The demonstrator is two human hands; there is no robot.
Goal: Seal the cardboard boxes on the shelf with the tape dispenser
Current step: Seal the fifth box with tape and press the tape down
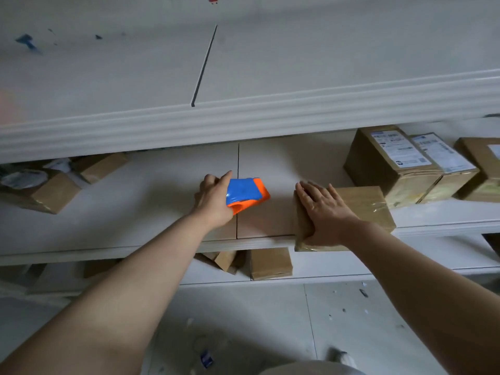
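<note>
An orange and blue tape dispenser (247, 194) rests on the middle shelf (135, 201) near its centre seam. My left hand (213, 201) grips its left end. To the right a taped cardboard box (365, 204) sits at the shelf's front edge and hangs slightly over it. My right hand (324, 212) lies flat on the box's left part, fingers spread across the top and thumb down the front left corner.
Three labelled, taped boxes (392, 169) stand at the right back of the shelf. Open boxes (51, 190) sit at the far left. The upper shelf (243, 117) overhangs. More boxes (270, 262) lie on the lower shelf. Scraps litter the floor.
</note>
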